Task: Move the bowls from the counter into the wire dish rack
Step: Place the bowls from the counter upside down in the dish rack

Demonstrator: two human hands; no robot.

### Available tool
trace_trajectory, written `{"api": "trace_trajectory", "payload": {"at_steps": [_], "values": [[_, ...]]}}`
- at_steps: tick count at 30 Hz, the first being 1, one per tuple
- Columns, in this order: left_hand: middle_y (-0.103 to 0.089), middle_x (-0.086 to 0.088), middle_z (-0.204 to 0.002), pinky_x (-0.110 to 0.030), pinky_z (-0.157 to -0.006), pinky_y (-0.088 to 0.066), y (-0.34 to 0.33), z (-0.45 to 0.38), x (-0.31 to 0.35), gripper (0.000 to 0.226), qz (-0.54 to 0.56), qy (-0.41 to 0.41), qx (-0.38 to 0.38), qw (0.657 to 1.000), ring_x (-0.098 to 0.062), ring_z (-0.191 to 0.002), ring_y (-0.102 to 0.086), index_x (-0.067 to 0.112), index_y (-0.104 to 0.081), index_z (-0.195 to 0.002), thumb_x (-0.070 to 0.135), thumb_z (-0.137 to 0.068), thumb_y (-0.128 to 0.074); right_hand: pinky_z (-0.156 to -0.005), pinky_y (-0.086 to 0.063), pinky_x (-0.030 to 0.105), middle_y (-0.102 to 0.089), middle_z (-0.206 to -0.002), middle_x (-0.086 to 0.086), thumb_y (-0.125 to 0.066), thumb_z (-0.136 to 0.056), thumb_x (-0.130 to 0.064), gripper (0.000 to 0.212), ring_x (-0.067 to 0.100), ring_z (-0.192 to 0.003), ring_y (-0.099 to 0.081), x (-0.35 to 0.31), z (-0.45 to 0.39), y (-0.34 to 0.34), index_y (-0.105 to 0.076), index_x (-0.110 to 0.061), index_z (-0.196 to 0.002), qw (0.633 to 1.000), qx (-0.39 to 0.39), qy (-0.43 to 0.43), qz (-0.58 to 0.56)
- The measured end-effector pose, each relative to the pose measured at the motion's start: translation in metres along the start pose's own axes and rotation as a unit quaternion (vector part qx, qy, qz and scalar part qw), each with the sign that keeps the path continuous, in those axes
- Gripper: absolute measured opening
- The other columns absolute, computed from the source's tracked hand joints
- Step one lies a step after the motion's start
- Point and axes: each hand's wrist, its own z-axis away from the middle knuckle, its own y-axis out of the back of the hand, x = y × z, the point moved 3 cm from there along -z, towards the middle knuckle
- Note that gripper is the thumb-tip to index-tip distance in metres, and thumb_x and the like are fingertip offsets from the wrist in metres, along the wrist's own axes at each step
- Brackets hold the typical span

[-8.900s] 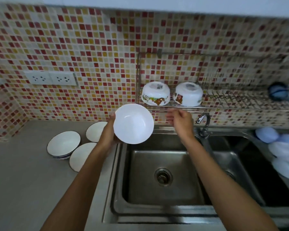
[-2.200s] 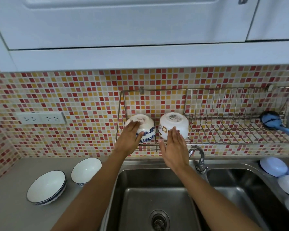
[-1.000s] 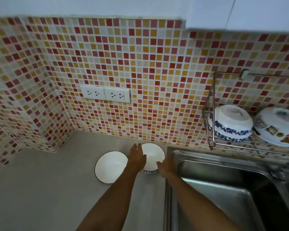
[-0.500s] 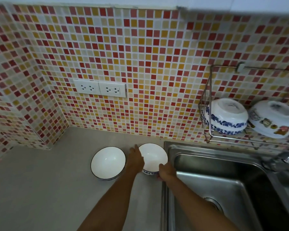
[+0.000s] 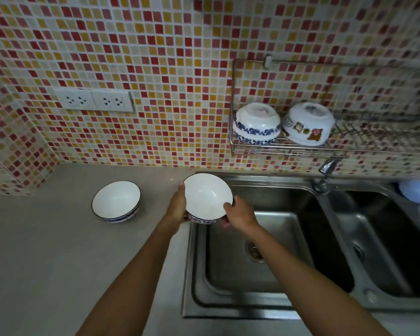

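Observation:
A white bowl with a blue pattern [image 5: 206, 196] is held upright above the left edge of the sink. My left hand [image 5: 177, 206] grips its left side and my right hand [image 5: 238, 214] grips its right rim. A second white bowl with a dark rim [image 5: 117, 201] stands on the grey counter to the left. The wire dish rack [image 5: 289, 149] hangs on the tiled wall above the sink. Stacked blue-patterned bowls [image 5: 256, 127] sit upside down at its left end, with a cartoon-printed bowl [image 5: 308, 123] beside them.
A double steel sink [image 5: 277, 251] fills the lower right, with a tap [image 5: 325, 170] under the rack. Pale blue dishes [image 5: 417, 191] lie at the far right. Wall sockets [image 5: 94, 100] sit left of the rack. The grey counter [image 5: 46, 251] stretches left.
Both hands have closed on the bowl nearest the sink and lifted it off the counter, moving it right over the sink's edge. The other bowl stays on the counter.

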Motion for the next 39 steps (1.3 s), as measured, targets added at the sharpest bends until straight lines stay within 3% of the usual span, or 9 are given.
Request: {"api": "trace_trajectory", "payload": {"at_steps": [3, 5, 9, 13, 16, 21, 27, 32, 39], "values": [[-0.063, 0.007, -0.1, -0.025, -0.064, -0.054, -0.029, 0.017, 0.007, 0.042, -0.009, -0.04, -0.007, 0.999, -0.011, -0.083, -0.062, 0.029, -0.051, -0.117, 0.054, -0.098, -0.022, -0.05, -0.057, 0.03, -0.069, -0.1, 0.012, -0.047, -0.089, -0.02, 0.029, 0.027, -0.067, -0.07, 0.009, 0.011, 0.039, -0.057, -0.009, -0.113, 0.999, 0.026, 0.036, 0.022], [-0.067, 0.002, -0.113, -0.035, -0.074, -0.058, -0.048, 0.021, 0.014, 0.043, -0.008, -0.066, -0.014, 0.998, -0.019, -0.093, -0.066, 0.032, -0.053, -0.12, 0.055, -0.096, -0.027, -0.06, -0.06, 0.036, -0.071, -0.092, 0.01, -0.048, -0.09, -0.028, 0.027, 0.023, -0.071, -0.069, 0.008, 0.016, 0.068, -0.063, -0.008, -0.101, 0.994, 0.059, 0.069, 0.059], [-0.069, -0.002, -0.115, -0.052, -0.09, -0.055, -0.088, 0.033, 0.033, 0.035, 0.009, -0.104, -0.006, 0.994, -0.028, -0.1, -0.067, 0.04, -0.06, -0.108, 0.057, -0.094, -0.033, -0.056, -0.044, 0.021, -0.068, -0.079, 0.004, -0.045, -0.098, -0.035, 0.036, 0.01, -0.068, -0.059, -0.004, 0.03, 0.137, -0.068, -0.009, -0.089, 0.98, 0.112, 0.145, 0.07], [-0.071, -0.001, -0.111, -0.054, -0.092, -0.053, -0.125, 0.037, 0.058, 0.044, 0.013, -0.129, -0.002, 0.992, -0.027, -0.099, -0.068, 0.042, -0.061, -0.111, 0.067, -0.087, -0.035, -0.056, -0.045, 0.026, -0.065, -0.069, 0.0, -0.046, -0.099, -0.03, 0.033, 0.01, -0.062, -0.059, -0.019, 0.033, 0.202, -0.067, -0.011, -0.081, 0.951, 0.211, 0.223, 0.025], [-0.07, -0.002, -0.112, -0.058, -0.089, -0.053, -0.154, 0.039, 0.083, 0.046, 0.018, -0.149, -0.019, 0.989, -0.03, -0.1, -0.068, 0.044, -0.059, -0.11, 0.073, -0.08, -0.04, -0.067, -0.049, 0.023, -0.068, -0.09, 0.005, -0.052, -0.096, -0.021, 0.02, 0.014, -0.077, -0.061, -0.028, 0.023, 0.246, -0.069, -0.01, -0.094, 0.914, 0.303, 0.266, 0.048], [-0.066, -0.006, -0.116, -0.048, -0.084, -0.057, -0.199, 0.036, 0.127, 0.045, 0.06, -0.19, -0.014, 0.98, -0.03, -0.1, -0.066, 0.03, -0.053, -0.124, 0.057, -0.094, -0.034, -0.106, -0.038, 0.041, -0.052, -0.138, 0.015, -0.054, -0.095, -0.031, 0.042, 0.032, -0.127, -0.046, -0.017, -0.026, 0.294, -0.056, -0.006, -0.129, 0.892, 0.325, 0.24, 0.201], [-0.056, -0.005, -0.129, -0.058, -0.096, -0.048, -0.241, 0.026, 0.184, 0.064, -0.007, -0.265, -0.013, 0.964, -0.03, -0.113, -0.056, 0.029, -0.047, -0.13, 0.069, -0.081, -0.04, -0.12, -0.017, 0.043, -0.037, -0.151, 0.018, -0.027, -0.098, -0.046, 0.064, 0.03, -0.142, -0.031, 0.024, -0.071, 0.307, -0.033, -0.003, -0.145, 0.875, 0.318, 0.181, 0.316], [-0.055, -0.003, -0.134, -0.044, -0.093, -0.051, -0.271, 0.013, 0.217, 0.052, -0.058, -0.361, 0.073, 0.928, -0.023, -0.113, -0.056, 0.028, -0.05, -0.131, 0.057, -0.087, -0.053, -0.115, -0.022, 0.044, -0.051, -0.14, 0.019, -0.02, -0.097, -0.044, 0.065, 0.032, -0.133, -0.045, 0.029, -0.076, 0.303, -0.047, -0.001, -0.137, 0.847, 0.36, 0.2, 0.336], [-0.048, -0.003, -0.119, -0.024, -0.094, -0.042, -0.309, -0.009, 0.23, 0.061, -0.221, -0.544, 0.134, 0.798, -0.015, -0.111, -0.049, 0.026, -0.055, -0.129, 0.053, -0.076, -0.069, -0.115, -0.022, 0.042, -0.053, -0.138, 0.021, -0.04, -0.095, -0.038, 0.057, 0.032, -0.132, -0.047, 0.031, -0.078, 0.302, -0.05, 0.002, -0.134, 0.841, 0.359, 0.194, 0.354]]}}
